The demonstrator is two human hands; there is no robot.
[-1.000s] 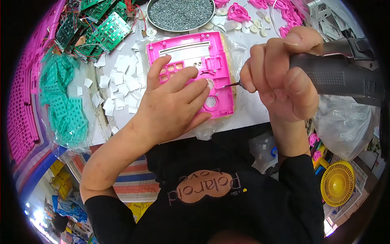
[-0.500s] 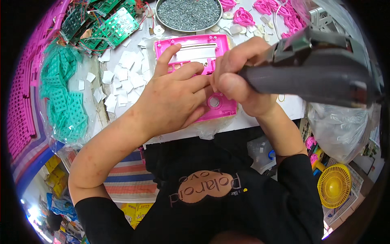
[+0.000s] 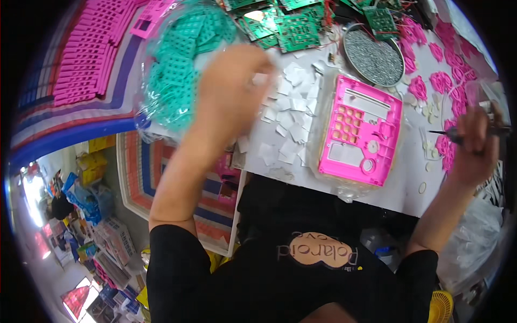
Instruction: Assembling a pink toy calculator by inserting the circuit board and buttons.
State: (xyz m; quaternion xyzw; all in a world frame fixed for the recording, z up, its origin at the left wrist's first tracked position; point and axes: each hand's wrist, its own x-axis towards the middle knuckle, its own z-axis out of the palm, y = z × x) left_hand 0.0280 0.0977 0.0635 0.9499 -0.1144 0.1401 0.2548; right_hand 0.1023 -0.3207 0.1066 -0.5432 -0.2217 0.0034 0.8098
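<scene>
A pink plastic casing [image 3: 361,129] with a keypad grid and round holes lies face down on the white table [image 3: 409,188] in front of me. My right hand [image 3: 474,141] is off to its right, closed around a dark electric screwdriver [image 3: 458,134] whose tip points left and is clear of the casing. My left hand [image 3: 231,81] is blurred and stretched to the far left, over loose white square pieces [image 3: 291,118] and beside a clear bag of teal rubber keypads [image 3: 180,70]. Its fingers are too blurred to read.
A round metal tray of small screws [image 3: 373,56] sits behind the casing. Green circuit boards [image 3: 285,27] lie at the back. Pink rubber parts [image 3: 441,81] are scattered at the right. Stacks of pink casings [image 3: 86,59] fill the far left. A yellow fan guard [image 3: 441,307] is on the floor.
Both hands have left the casing. My left hand swung up and left toward the teal keypads, and my right hand pulled the screwdriver away to the right. The view tilted left.
</scene>
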